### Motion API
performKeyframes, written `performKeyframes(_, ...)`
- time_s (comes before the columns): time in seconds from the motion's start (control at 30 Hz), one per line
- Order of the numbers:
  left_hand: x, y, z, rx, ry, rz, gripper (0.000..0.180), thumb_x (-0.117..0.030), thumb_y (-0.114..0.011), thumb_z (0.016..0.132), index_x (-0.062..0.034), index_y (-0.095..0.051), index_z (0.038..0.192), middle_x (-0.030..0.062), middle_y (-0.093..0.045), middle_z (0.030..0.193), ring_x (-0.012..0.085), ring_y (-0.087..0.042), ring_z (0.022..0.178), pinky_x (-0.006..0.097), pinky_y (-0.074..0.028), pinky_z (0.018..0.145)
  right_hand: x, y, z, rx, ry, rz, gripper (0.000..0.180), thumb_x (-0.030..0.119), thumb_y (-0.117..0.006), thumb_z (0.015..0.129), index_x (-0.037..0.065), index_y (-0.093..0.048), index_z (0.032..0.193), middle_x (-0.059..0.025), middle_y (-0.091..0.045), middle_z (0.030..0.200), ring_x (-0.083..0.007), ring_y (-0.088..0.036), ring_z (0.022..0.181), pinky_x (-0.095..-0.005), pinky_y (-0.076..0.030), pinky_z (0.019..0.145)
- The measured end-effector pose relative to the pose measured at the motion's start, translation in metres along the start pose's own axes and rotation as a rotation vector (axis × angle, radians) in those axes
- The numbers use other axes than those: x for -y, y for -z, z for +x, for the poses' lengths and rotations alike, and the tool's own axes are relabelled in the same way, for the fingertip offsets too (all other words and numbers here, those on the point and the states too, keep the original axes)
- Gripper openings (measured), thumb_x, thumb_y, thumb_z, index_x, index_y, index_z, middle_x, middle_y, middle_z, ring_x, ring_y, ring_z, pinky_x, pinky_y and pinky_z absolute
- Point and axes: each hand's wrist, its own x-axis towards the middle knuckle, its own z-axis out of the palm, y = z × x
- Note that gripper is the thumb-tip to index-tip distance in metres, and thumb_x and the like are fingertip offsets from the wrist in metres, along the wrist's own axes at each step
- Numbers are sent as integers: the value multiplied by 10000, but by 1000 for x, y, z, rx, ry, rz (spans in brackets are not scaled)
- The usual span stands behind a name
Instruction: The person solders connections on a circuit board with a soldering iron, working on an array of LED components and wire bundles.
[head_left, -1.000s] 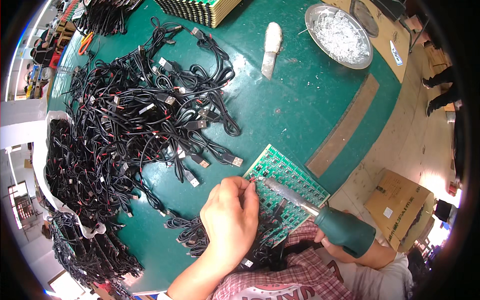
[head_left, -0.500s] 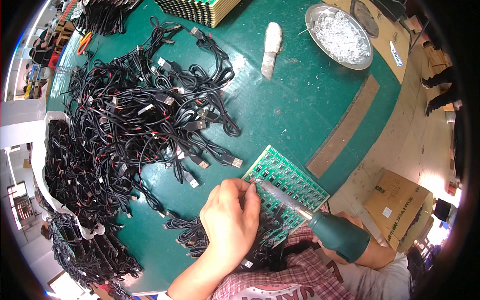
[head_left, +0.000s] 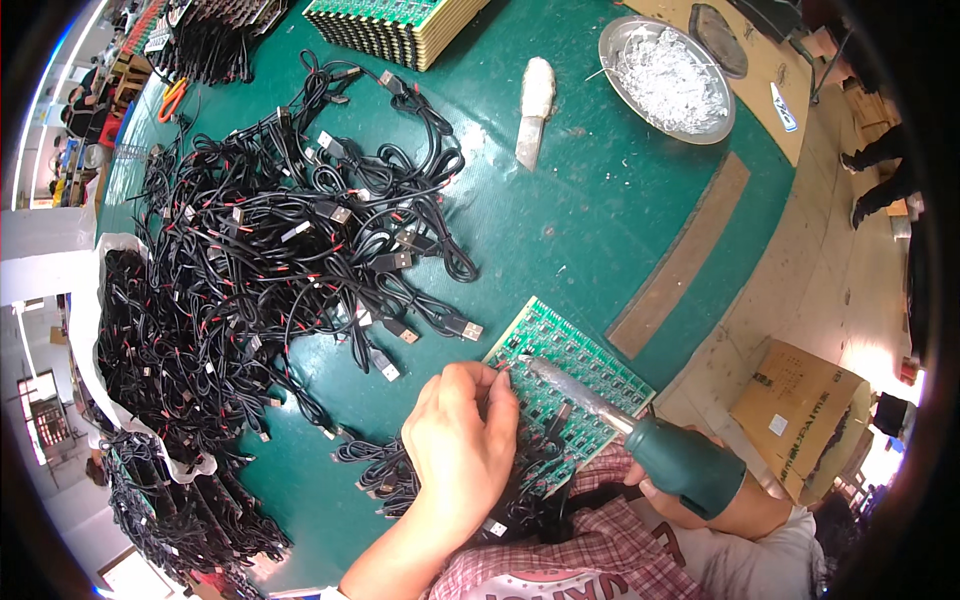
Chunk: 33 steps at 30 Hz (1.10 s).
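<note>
A green circuit board [head_left: 590,362] crowded with small parts lies at a slant on the table in front of me. At its left edge my left hand [head_left: 458,425] is closed, thumb and forefinger pinching a thin wire end [head_left: 506,368] that shows a bit of red. My right hand [head_left: 672,506] grips a soldering iron [head_left: 690,465] by its dark green handle. The iron's metal shaft slants across the board, its tip just right of my left fingertips. Whether the tip touches the board, I cannot tell. Black cables [head_left: 375,470] bunch beside and under my left wrist, some lying over the board's lower part.
A big heap of black USB cables [head_left: 300,220] covers the left side, with more in a white-edged bag [head_left: 112,243]. Stacked boards [head_left: 400,25], a knife with a wrapped handle [head_left: 535,105], a metal dish [head_left: 725,120] of pale scraps and a brown strip [head_left: 680,265] lie beyond.
The soldering iron's tip has shifted a little right, away from my left fingertips. My left hand keeps its pinch at the board's edge. The whole view has shifted slightly.
</note>
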Motion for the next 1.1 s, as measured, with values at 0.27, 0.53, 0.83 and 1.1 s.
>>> performKeyframes(0.27, 0, 4, 1, 113, 124, -100, 123, -43, -744, 901, 21, -639, 897, 44, -643, 709, 86, -552, 601, 269, -471, 568, -3, 0, -2, -33, 70, 103, 97, 55, -674, 830, 88, -704, 917, -55, -748, 889, -260, -718, 828, -400, -566, 760)
performKeyframes(0.53, -3, 2, 0, 52, 85, -42, 148, -71, -775, 872, 6, -649, 868, 72, -641, 724, 153, -593, 608, 312, -492, 584, -13, -11, -9, -111, 81, 103, 141, 52, -693, 801, 111, -715, 927, 0, -762, 876, -192, -720, 827, -341, -545, 752)
performKeyframes(0.83, -8, -1, 0, 28, 61, 67, 172, -98, -788, 845, -24, -634, 838, 99, -653, 728, 240, -636, 634, 369, -503, 615, -10, -11, -11, -99, 29, -32, 189, 124, -734, 785, 139, -746, 973, 59, -760, 852, -162, -655, 763, -316, -520, 661)
performKeyframes(1.1, -8, -1, 0, 22, 50, 72, 173, -94, -787, 842, -28, -628, 838, 92, -642, 717, 236, -628, 634, 372, -499, 612, -15, -17, -12, -94, -17, 132, 194, 123, -724, 781, 132, -744, 974, 50, -745, 808, -185, -720, 774, -363, -565, 694)
